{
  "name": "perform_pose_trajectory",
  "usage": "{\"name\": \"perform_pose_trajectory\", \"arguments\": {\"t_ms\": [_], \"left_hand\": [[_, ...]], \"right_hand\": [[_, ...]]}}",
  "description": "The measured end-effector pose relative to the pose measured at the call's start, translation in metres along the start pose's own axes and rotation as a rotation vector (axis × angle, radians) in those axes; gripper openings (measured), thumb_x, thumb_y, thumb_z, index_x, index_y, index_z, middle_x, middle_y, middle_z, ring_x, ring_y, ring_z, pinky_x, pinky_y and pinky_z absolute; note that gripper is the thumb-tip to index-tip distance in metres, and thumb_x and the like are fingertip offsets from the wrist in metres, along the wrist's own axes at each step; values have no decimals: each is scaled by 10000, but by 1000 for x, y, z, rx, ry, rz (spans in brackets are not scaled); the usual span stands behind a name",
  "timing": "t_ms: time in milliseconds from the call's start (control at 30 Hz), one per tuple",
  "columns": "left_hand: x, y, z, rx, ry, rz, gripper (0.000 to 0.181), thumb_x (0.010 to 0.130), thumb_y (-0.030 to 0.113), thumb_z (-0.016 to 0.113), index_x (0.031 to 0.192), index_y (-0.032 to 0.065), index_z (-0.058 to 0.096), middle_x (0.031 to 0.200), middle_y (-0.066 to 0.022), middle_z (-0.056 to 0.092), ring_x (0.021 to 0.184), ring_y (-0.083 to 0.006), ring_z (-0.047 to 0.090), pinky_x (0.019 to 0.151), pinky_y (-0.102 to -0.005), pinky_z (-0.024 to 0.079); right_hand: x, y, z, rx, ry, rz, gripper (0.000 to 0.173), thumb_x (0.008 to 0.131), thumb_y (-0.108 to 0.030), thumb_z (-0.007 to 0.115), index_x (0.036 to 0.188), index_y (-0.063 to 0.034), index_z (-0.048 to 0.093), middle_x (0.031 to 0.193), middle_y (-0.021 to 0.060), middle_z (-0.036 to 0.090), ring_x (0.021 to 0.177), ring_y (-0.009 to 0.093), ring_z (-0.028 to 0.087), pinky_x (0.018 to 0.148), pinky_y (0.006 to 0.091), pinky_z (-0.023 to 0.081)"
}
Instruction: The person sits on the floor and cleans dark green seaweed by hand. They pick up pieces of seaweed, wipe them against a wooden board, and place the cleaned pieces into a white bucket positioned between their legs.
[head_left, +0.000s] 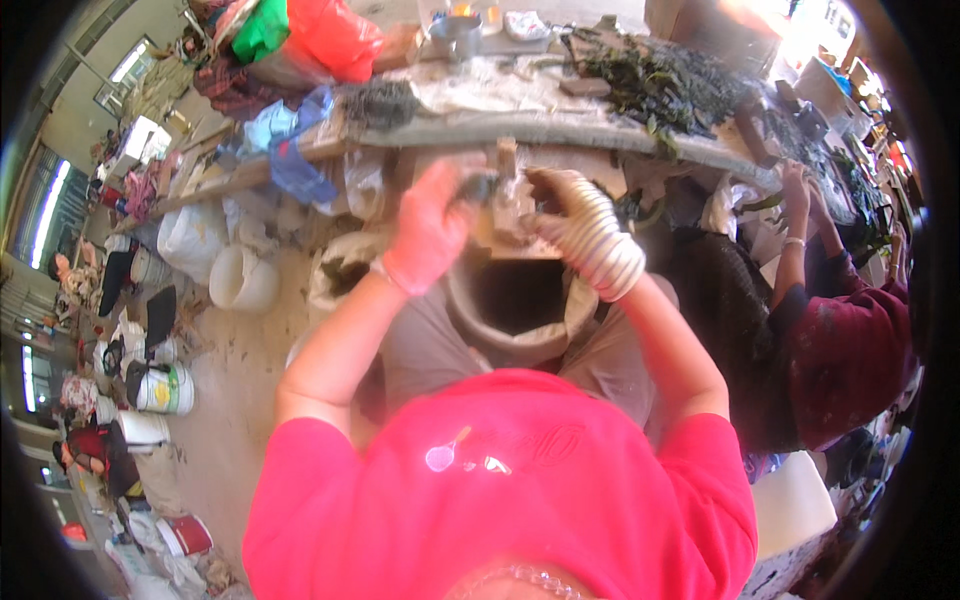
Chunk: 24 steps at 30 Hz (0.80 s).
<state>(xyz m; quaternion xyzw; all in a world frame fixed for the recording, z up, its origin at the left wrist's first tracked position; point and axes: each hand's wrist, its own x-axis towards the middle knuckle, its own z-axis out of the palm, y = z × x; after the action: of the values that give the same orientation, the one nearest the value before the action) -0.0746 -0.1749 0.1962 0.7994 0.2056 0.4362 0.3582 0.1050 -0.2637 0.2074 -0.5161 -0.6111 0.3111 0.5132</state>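
Note:
My left hand (429, 229), in a pinkish-orange glove, is raised over my lap and blurred. A small dark greenish piece (477, 187) sits between its thumb and fingers; blur hides exactly what it is. My right hand (589, 229) has pale striped wrapping around the palm and wrist. Its fingers curl towards a small wooden block stand (510, 196) at the bench edge, and whether they hold anything is unclear. Between my knees, below the stand, a round container (517, 341) with a pale rim has a dark inside.
A bench (480, 129) runs in front of me, bearing a heap of dark green leafy strands (660, 79), a metal pot (456, 37) and a red plastic bag (334, 37). On my right a co-worker's hands (799, 184) are over the bench. A white bucket (244, 277) stands left.

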Motion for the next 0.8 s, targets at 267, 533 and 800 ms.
{"name": "perform_pose_trajectory", "arguments": {"t_ms": [267, 533, 800], "left_hand": [[11, 22, -13, 757, -107, 259, 308, 592, 31, 627, 893, 46, 563, 985, -144, 565, 890, -348, 547, 783, -412, 462], [-27, -45, -54, 960, -195, -83, 180, 737, 146, 597, 879, 57, 534, 876, -166, 557, 856, -348, 543, 763, -439, 448], [-93, -87, -21, 780, -514, -464, 329, 825, 344, 541, 962, 48, 581, 1007, -200, 581, 948, -353, 555, 787, -429, 457]], "right_hand": [[42, -4, 24, -185, -301, 242, 277, 764, -81, 619, 1037, -48, 586, 812, 89, 612, 722, 153, 586, 647, 285, 483], [21, -25, -3, -70, -145, 37, 246, 746, -48, 630, 992, -57, 636, 837, 83, 631, 696, 140, 564, 654, 282, 471], [10, -64, -2, -122, -242, 143, 218, 783, -78, 634, 997, -40, 634, 777, 10, 619, 665, 70, 522, 596, 234, 448]]}}
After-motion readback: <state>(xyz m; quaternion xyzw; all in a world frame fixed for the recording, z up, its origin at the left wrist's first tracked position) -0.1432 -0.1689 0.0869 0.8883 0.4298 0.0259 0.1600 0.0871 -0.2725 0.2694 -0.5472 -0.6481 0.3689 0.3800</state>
